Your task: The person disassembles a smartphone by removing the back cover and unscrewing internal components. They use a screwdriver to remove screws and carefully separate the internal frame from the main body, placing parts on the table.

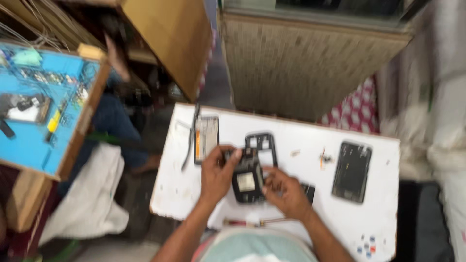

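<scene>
You sat over a small white board (291,204) that was flat, smooth and shaped like a rectangle. Your left hand (217,172) was on the left side of an opened phone body (247,179), a dark, hard block with a pale square patch in its middle. The thumb and fingers of that hand were curled around the phone body's top left edge and pressed on it. Your right hand (284,189) was just to the right of the phone body, with its fingers bent and close together, touching the right edge. The picture was blurry, so you could not tell if those fingers pinched anything small.

The phone body lay near the middle of the white board, close to you. Just behind it was a thin black frame (262,145) with a big hole in it. To the left of the phone body lay a flat screen panel (206,138), shiny and grey with an orange strip, and a thin dark tool (190,140) beside that. Far to the right of the phone body rested a black back cover (351,171), smooth with round corners. Between them were some tiny bits (324,158). In front of the phone body, at the board's near edge, lay a long thin screwdriver (252,223).
</scene>
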